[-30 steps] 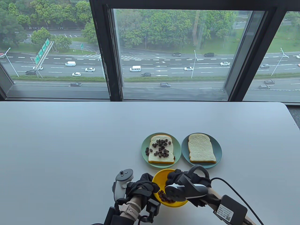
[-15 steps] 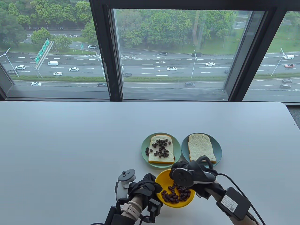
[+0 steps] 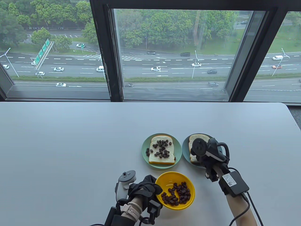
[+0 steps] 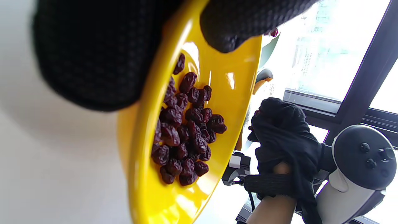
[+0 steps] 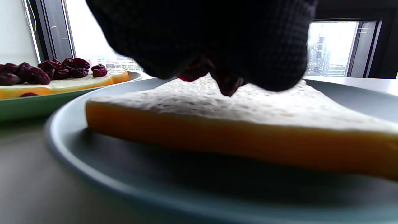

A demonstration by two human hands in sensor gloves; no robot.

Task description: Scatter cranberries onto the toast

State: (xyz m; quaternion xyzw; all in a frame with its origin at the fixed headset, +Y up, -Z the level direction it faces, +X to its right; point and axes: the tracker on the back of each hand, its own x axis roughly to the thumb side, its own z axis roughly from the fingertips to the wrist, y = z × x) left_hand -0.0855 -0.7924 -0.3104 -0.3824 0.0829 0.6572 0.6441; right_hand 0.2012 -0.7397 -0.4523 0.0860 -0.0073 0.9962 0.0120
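Observation:
A yellow bowl (image 3: 188, 196) of dark cranberries (image 3: 176, 194) sits near the table's front edge. My left hand (image 3: 147, 187) grips its left rim; the left wrist view shows my fingers (image 4: 93, 56) over the rim of the bowl (image 4: 224, 81). My right hand (image 3: 202, 153) hovers over the plain toast (image 3: 196, 137) on the blue plate (image 3: 187, 157). In the right wrist view my closed fingers (image 5: 217, 40) hold a few cranberries (image 5: 194, 74) just above that toast (image 5: 248, 105). The toast with cranberries (image 3: 161, 151) lies on the green plate (image 3: 144, 155).
The white table (image 3: 70, 146) ends at a window sill behind the plates. A cable and a sensor box (image 3: 234, 183) hang from my right wrist. The two plates stand side by side, just behind the bowl.
My right hand left the yellow bowl with cranberries in its fingers and moved back and right over the plain toast. My left hand stayed on the bowl's rim.

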